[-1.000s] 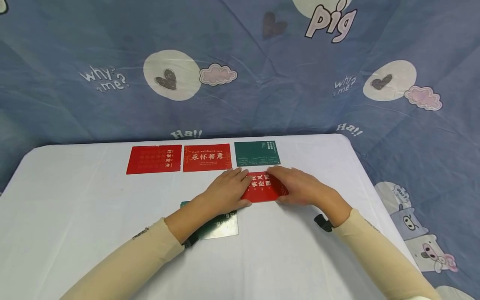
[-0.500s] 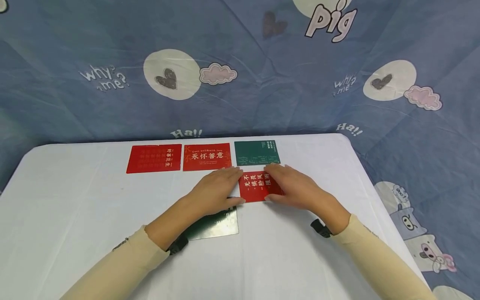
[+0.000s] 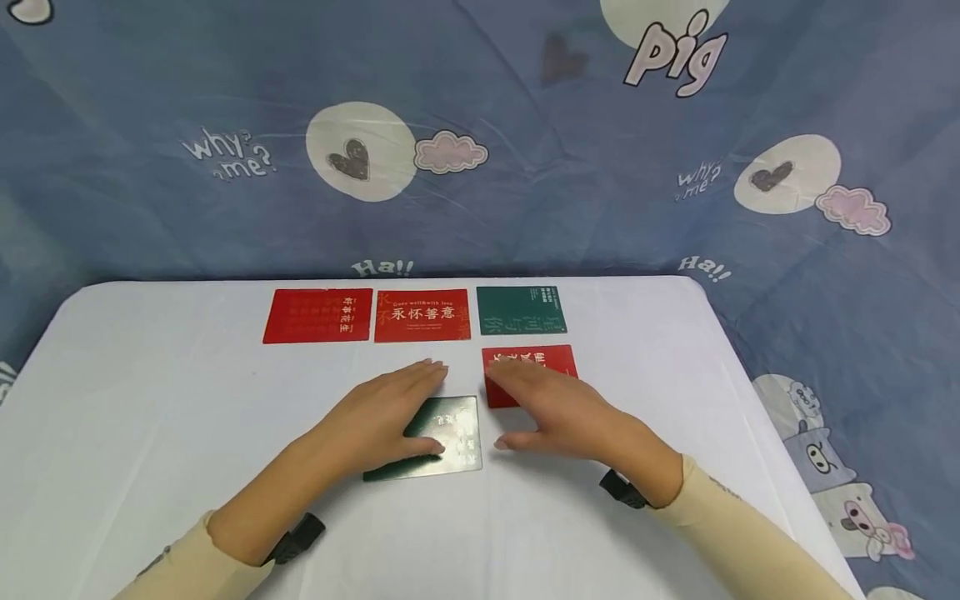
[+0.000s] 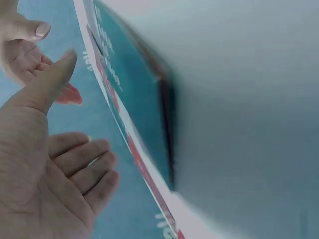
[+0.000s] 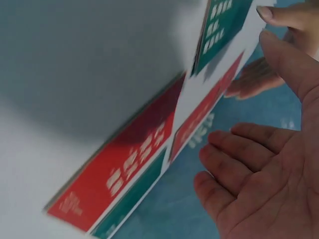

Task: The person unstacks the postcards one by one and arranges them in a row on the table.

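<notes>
My left hand (image 3: 375, 421) hovers over the left part of a dark green card (image 3: 459, 446), thumb and fingers spread apart and holding nothing. Shiny glare lies on that card, and the hand hides its far left corner. Above the near edge of a red card (image 3: 555, 358) with white characters is my right hand (image 3: 562, 412), also spread and holding nothing. It covers part of that red card's print. In the left wrist view, the palm of the left hand (image 4: 55, 169) faces the green card (image 4: 134, 99); the right wrist view shows the right palm (image 5: 259, 174) beside the red card (image 5: 124, 154).
Along the back of the white-covered table (image 3: 150, 417) lie a red card (image 3: 318, 317), another red card (image 3: 422, 317) and a green card (image 3: 522, 311), in a row. Behind the table hangs a blue printed cloth (image 3: 480, 217).
Both hands have let go of the near red card, which now lies flat below the back green one. They have drawn back toward the near green card, the left hand also shifting left.
</notes>
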`<state>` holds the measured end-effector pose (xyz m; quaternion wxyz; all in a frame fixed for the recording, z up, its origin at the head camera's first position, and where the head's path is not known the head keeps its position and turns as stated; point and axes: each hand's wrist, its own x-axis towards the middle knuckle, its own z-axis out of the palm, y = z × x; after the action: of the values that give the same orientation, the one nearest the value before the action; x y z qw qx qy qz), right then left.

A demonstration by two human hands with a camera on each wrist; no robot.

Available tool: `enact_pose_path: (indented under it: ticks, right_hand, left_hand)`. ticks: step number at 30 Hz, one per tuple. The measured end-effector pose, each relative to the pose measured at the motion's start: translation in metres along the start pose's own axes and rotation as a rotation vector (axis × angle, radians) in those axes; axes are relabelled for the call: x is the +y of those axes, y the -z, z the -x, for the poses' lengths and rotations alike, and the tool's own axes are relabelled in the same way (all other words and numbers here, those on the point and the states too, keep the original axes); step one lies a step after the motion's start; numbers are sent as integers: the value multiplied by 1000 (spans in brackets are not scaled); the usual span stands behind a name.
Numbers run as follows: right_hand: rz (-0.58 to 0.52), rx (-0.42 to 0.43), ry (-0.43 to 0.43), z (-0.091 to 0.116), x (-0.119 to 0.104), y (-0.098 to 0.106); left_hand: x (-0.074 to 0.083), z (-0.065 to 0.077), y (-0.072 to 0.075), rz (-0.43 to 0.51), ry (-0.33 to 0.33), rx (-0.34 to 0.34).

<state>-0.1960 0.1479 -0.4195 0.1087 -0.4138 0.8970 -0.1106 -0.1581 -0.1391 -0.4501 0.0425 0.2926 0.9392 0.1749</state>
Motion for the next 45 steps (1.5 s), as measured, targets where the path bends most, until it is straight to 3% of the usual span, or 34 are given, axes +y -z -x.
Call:
enact_pose_path:
  ticks: [7,14,21,34,45]
  right_hand:
    - [19,7,95,-5,-16,-16]
    - [34,-65,92,-13,-22,-31]
    - [85,-74,90,-16,-25,-41]
    - [155,-2,109,-19,-31,-42]
    - [187,82,109,-13,-39,-49]
  left_hand:
    - [-8,41,-3,-8,19,-36]
    - [-16,67,-6,-6,34,40]
    - [-17,67,-8,-9,25,111]
    - [-20,62,-10,-34,-19,148]
    - [-17,65,-10,-45,-3,115]
